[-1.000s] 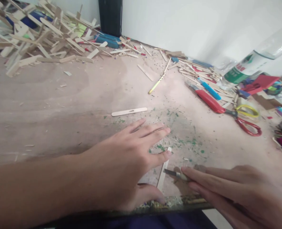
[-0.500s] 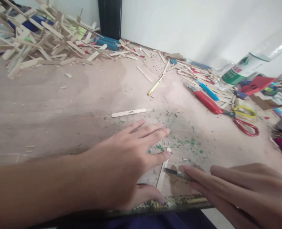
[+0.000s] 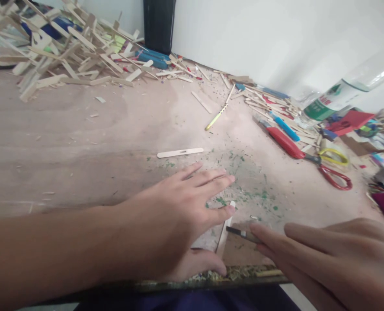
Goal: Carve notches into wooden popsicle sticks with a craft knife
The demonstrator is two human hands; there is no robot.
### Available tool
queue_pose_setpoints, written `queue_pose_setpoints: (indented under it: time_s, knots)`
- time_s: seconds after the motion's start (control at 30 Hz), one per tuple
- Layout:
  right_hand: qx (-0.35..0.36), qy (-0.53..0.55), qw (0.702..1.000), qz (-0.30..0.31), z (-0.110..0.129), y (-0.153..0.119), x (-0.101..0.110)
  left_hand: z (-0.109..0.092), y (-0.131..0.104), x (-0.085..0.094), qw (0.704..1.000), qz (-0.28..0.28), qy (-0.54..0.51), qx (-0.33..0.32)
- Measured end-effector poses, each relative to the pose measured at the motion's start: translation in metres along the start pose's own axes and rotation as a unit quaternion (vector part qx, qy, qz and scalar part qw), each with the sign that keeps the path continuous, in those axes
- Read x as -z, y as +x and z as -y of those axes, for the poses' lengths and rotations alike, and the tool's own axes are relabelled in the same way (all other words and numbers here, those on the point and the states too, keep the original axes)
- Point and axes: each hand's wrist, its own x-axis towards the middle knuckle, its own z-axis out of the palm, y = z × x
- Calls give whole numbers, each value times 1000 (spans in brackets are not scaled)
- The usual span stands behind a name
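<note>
Near the table's front edge (image 3: 166, 285) a craft stick (image 3: 225, 233) lies long axis running away – left hand (image 3: 175, 216) flat, fingers spread, pinning it; right hand (image 3: 324, 255) grips a blade (image 3: 239, 232) pointing left at it – bottle label (image 3: 328, 103) unreadable

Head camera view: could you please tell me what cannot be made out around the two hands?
- Thin wooden craft stick: near end hidden under the left hand.
- Small metal knife blade: handle covered by the right hand.
- Right hand: cut off by the frame's lower right edge.
- Clear plastic bottle: label blurred.
</note>
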Motion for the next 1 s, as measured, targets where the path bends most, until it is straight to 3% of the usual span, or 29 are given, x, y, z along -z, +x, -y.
queue_pose_setpoints:
  time_s: [0.13, 0.27, 0.4, 0.6, 0.8, 0.93, 1.0]
  knots:
    - [37, -56, 998, 7, 2, 4, 3, 0, -1, -4, 1000, -5, -7, 9]
    - [9, -6, 999, 35, -4, 2, -3, 1, -2, -9, 1000, -15, 1, 11]
    - [-13, 81, 996, -25, -7, -7, -22, 0, -2, -5, 1000, -7, 7, 10]
    - [-36, 61, 992, -102, 2, -18, -48, -1, 0, 1, 1000, 19, 8, 17]
    - [-56, 112, 983, -134, 4, -23, -54, 1, 3, 1, 999, 23, 22, -11]
    - [-68, 146, 977, -139, 4, -28, -55, 5, 3, 4, 998, -30, 27, -39]
    - [-77, 159, 973, -151, 5, -29, -55, 7, 2, 6, 997, -17, 35, -67]
